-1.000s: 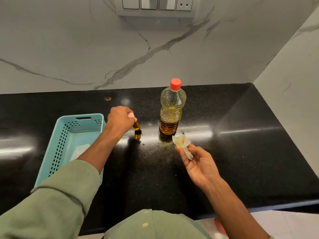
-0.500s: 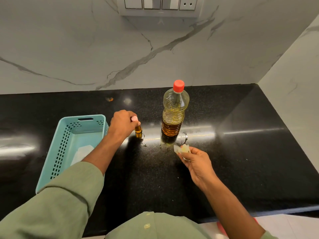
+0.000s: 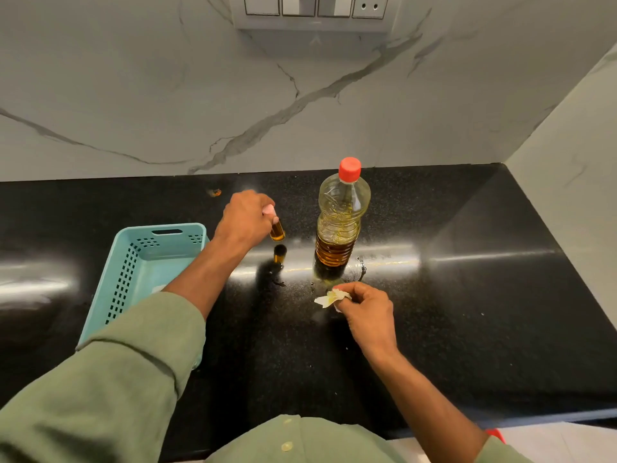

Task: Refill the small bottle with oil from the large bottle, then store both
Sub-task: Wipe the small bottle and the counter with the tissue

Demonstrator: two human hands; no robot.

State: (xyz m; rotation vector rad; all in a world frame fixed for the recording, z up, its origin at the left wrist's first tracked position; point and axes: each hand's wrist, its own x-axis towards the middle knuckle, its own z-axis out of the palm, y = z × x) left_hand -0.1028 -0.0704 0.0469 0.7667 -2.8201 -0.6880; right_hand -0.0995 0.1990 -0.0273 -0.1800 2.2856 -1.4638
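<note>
Bright, even light falls from above, leaving the marble wall (image 3: 133, 95) flat and pale. The glossy black surface (image 3: 467, 312) throws it back as a long white band of glare running left to right, widest at the left edge, and mirrors the small bottle (image 3: 277, 231). Soft shadows pool under the arms. The picture is fairly sharp at centre; wide-angle distortion bends the surface edges and stretches the near sleeve (image 3: 100, 379), which looks soft.

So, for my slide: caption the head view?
Left hand lifts small bottle; right hand holds funnel beside capped large bottle.
</note>
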